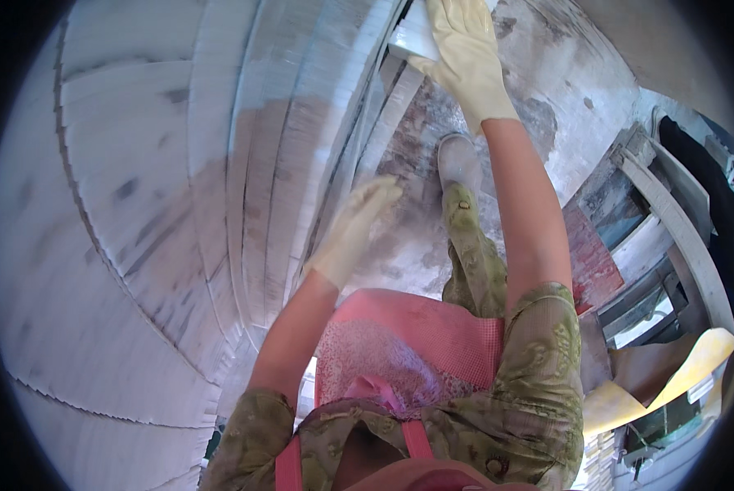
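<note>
Both my hands wear pale yellow rubber gloves. My right hand reaches far forward and grips the edge of a white block at the top of the picture. My left hand hovers lower, fingers stretched out and holding nothing, beside the narrow edge of a wall of white blocks that fills the left half. A pink apron hangs over my patterned green clothes.
My dusty boot stands on a grey, dust-covered floor. At the right lie grey planks, a red board and a bent yellow sheet. Dark clothing hangs at the far right.
</note>
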The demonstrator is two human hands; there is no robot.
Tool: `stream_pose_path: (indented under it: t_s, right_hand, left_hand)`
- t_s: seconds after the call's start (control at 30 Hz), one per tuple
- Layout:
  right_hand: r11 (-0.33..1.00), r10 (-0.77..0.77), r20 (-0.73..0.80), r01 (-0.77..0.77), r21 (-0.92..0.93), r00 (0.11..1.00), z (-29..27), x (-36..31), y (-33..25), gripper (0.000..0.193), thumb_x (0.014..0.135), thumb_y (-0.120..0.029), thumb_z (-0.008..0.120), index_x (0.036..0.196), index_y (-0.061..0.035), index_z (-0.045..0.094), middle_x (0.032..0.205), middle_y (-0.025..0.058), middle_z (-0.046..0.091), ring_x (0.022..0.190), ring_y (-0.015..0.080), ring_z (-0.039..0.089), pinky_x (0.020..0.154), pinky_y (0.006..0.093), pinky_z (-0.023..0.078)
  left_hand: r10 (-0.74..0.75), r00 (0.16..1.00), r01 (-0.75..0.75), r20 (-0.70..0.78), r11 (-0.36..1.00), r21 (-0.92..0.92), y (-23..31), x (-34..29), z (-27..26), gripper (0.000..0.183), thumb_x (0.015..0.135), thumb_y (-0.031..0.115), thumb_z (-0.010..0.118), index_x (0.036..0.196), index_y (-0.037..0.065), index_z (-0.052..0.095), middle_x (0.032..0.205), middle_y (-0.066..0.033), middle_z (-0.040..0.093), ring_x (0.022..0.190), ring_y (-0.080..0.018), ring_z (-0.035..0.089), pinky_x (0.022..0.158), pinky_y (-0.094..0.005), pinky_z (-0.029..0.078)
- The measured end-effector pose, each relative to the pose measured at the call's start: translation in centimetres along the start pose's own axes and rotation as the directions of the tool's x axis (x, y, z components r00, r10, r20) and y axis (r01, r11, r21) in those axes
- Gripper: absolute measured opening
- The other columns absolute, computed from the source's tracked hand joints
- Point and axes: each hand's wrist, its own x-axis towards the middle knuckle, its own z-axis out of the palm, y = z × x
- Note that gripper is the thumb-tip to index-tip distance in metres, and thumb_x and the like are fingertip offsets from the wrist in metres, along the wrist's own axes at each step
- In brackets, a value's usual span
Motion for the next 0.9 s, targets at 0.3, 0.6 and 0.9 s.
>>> stream_pose_path:
  t_s: [0.3, 0.6, 0.9]
  right_hand:
    - [0.967, 0.139, -0.156, -0.1, 0.234, 0.978, 0.0, -0.3, 3.4, 0.1, 0.078, -0.039, 0.077, 0.154, 0.0044, 0.028, 0.16, 0.0255, 0.03, 0.15, 0.0383, 0.026, 0.124, 0.0488, 0.02]
    - [0.444, 0.643, 0.096, -0.472, 0.762, 0.759, 4.9, -2.3, 1.8, 0.09, 0.082, -0.037, 0.072, 0.151, 0.0052, 0.033, 0.156, 0.0262, 0.035, 0.148, 0.0392, 0.029, 0.123, 0.0495, 0.021]
    - [0.333, 0.61, 0.15, -0.424, 0.842, 0.778, 4.2, -1.1, 3.1, 0.081, 0.087, -0.036, 0.067, 0.149, 0.006, 0.037, 0.153, 0.027, 0.04, 0.146, 0.04, 0.033, 0.122, 0.0503, 0.022]
  left_hand:
    - [0.169, 0.984, -0.162, -0.05, 0.757, -0.633, 5.1, 9.3, 2.4, 0.062, 0.107, 0.026, 0.047, 0.158, 0.0, 0.021, 0.159, -0.0242, 0.032, 0.15, -0.0328, 0.029, 0.123, -0.0428, 0.029]
    - [0.193, 0.978, -0.171, -0.08, 0.519, -0.837, 3.7, 7.9, 2.3, 0.056, 0.109, 0.028, 0.043, 0.154, -0.001, 0.027, 0.157, -0.0218, 0.036, 0.148, -0.0357, 0.031, 0.122, -0.0488, 0.033]
    - [0.085, 0.996, -0.08, -0.021, 0.788, -0.61, 4.4, 7.7, 1.3, 0.059, 0.108, 0.028, 0.046, 0.153, -0.006, 0.029, 0.155, -0.0262, 0.036, 0.145, -0.0364, 0.036, 0.122, -0.0438, 0.033]
